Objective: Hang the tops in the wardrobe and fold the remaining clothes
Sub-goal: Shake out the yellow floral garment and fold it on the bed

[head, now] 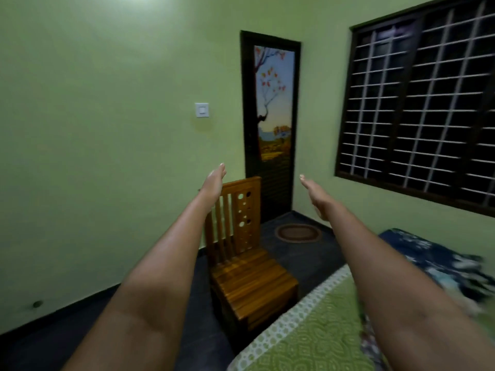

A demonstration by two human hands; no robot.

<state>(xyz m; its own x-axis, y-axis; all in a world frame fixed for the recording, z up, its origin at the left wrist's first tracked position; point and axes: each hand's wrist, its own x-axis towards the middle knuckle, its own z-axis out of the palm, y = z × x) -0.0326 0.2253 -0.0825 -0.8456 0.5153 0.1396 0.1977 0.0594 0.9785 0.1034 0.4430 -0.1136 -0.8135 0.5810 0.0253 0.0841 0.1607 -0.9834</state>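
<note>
Both my arms stretch straight out in front of me at chest height. My left hand [214, 180] has its fingers straight and together, edge-on, and holds nothing. My right hand [314, 192] is the same, fingers straight and empty. A dark blue patterned cloth [434, 258] lies blurred on the bed at the right, beside my right forearm. No wardrobe, hanger or top shows in the head view.
A wooden chair [246, 261] stands on the dark floor below my hands, next to the bed with a green patterned cover [316, 336]. Behind are a dark-framed door with a painted tree [272, 116], an oval mat [298, 232], a barred window [417, 108] and a wall switch [202, 110].
</note>
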